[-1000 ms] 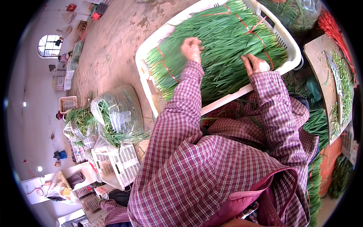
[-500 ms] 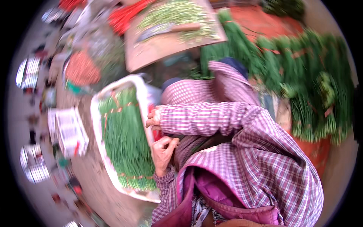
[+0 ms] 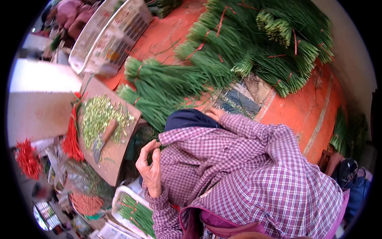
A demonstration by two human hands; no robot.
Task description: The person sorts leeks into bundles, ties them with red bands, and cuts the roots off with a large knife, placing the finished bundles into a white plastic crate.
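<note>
My left hand (image 3: 149,167) hangs raised beside my checked leg, fingers bent but apart, holding nothing; left of it is a board (image 3: 124,159) with chopped pale-green stems (image 3: 97,113) and a wooden-handled knife (image 3: 109,129). My right hand (image 3: 215,114) reaches past my dark-covered knee, fingers loosely extended by the flattened printed sheets (image 3: 238,101), their tips partly unclear. Beyond it, several green leafy bundles (image 3: 207,59) tied with red bands lie on an orange surface (image 3: 294,123). The white tray (image 3: 117,201) of bundles is at the lower left.
Stacked plastic crates (image 3: 111,46) stand upper left, a person in pink (image 3: 67,16) beyond. Red ties (image 3: 73,139) hang at the board's edge, another red bunch (image 3: 28,159) farther left. Bags, a pinkish heap (image 3: 85,203) and dark items (image 3: 356,183) lie around.
The view has swung rightward from the tray to the orange surface. My hands have left the tray: the right reaches forward past my knee, the left is raised empty beside the board.
</note>
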